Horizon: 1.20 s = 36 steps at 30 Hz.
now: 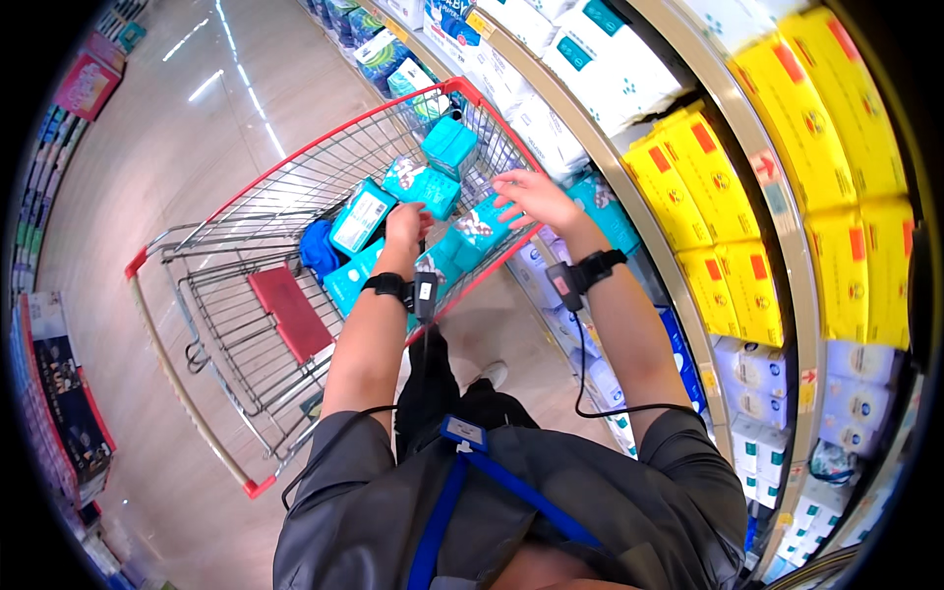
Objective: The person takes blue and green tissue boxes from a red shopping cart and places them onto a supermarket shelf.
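Below me stands a wire shopping cart (243,193) with red rim trim, holding several teal plastic-wrapped packs. My left hand (408,223) is over the cart with fingers loosely curled and no item visible in it. Close to its fingertips lies a teal pack (422,186) with a brown-and-white picture; a pack with a white label (363,215) leans on its other side. My right hand (535,199) hovers at the shelf-side rim, fingers apart, above another teal pack (483,223). Whether it touches that pack is hidden. A smaller teal pack (450,145) sits toward the cart's far end.
A blue item (318,245) lies in the cart beside the packs. Shelves on the right hold yellow packs (712,181), white packs (616,70) and a teal pack (606,206) low down. Glossy floor (147,184) runs along the left. Thin cables (582,369) run from my wrist devices.
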Motion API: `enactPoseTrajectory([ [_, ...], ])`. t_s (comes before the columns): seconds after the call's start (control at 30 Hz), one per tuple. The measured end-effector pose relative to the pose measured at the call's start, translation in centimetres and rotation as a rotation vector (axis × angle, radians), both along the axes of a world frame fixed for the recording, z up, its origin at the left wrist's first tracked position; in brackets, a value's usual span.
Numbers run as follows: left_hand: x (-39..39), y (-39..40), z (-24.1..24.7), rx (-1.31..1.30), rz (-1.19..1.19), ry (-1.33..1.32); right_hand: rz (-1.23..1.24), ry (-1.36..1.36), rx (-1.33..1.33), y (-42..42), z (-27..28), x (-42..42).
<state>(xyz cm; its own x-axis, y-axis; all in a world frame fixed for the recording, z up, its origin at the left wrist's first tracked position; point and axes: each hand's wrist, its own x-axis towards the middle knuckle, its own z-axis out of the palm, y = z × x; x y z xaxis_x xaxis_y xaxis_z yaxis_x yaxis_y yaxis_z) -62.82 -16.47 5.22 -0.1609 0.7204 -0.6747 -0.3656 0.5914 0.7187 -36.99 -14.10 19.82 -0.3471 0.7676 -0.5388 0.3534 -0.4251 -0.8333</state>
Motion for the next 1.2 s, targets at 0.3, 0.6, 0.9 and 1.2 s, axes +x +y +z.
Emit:
enactPoseTrajectory([
  [0.3,-2.3,5.0,-10.7,-0.189,-0.024,-0.181,0.186,-0.829,0.743,13.9,-15.5,-9.7],
  [0.6,-2.2,4.3,-12.5,-0.254,-0.013,-0.329,0.374,-1.264,0.664,18.2,-19.2,-13.2],
  [0.9,-4.1,5.5,-5.8,-0.176,0.076,-0.443,-0.049,-0.446,0.93,10.8,-6.2,-7.2],
  [1.2,1.2,-2.2,12.0,0.433,-0.386,-0.551,0.011,-0.218,1.169,-9.8,4.0,7.1],
])
